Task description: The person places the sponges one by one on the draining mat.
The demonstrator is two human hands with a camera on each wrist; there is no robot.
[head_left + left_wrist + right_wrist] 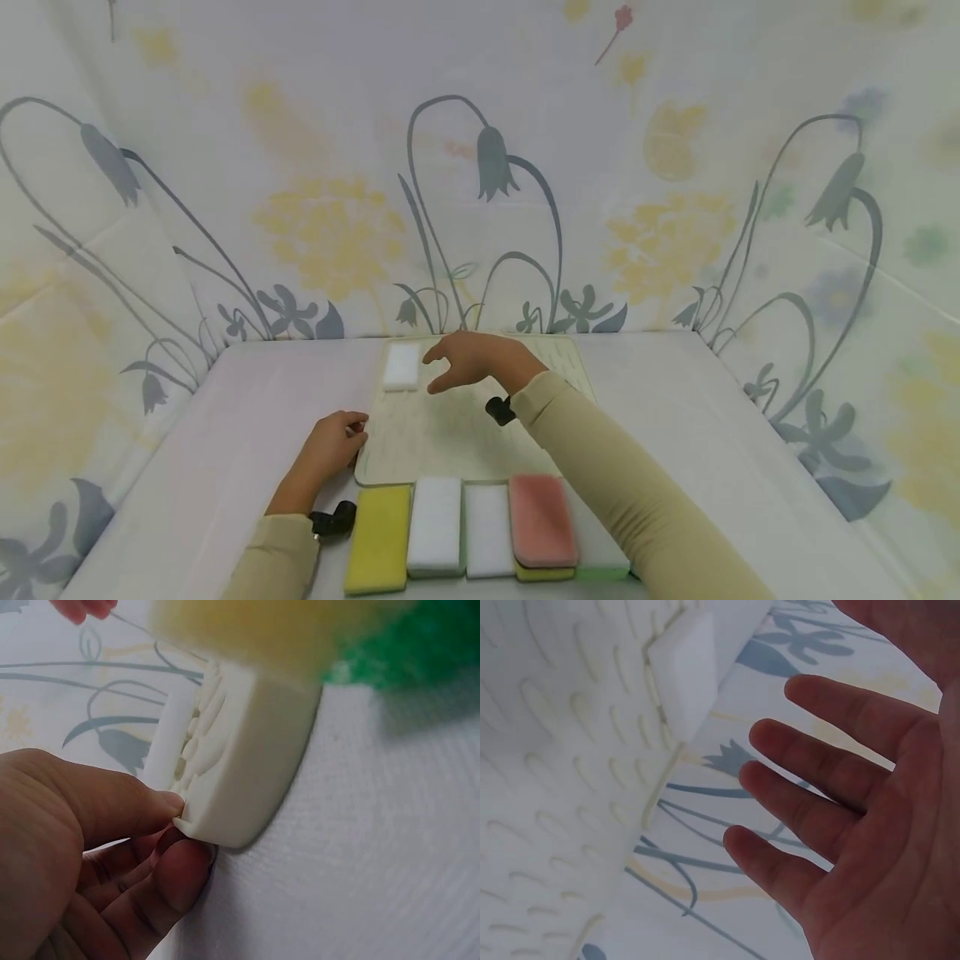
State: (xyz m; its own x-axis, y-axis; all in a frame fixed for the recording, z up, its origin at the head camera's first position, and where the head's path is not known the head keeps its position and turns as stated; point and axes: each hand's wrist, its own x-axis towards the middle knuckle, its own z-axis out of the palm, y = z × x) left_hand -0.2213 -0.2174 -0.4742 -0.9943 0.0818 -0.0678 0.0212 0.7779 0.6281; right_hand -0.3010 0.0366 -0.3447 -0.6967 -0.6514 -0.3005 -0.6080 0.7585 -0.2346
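Note:
A cream tray (435, 442) with raised oval ridges lies on the table. My left hand (330, 446) is at its left edge; in the left wrist view the thumb and fingers pinch the rim near a corner. Upon the tray's far left corner sits a white sponge block (402, 367). My right hand (468, 360) hovers over the tray just right of that block, holding nothing. Its fingers (810, 757) are spread and apart from the block in the right wrist view.
Along the tray's near edge runs a row of sponges: a yellow one (378, 537), a white one (435, 525), another white one (489, 531), a pink one (543, 521) on a yellow layer, and a white one with green beneath (597, 533). Flower-printed cloth (487, 75) surrounds the table.

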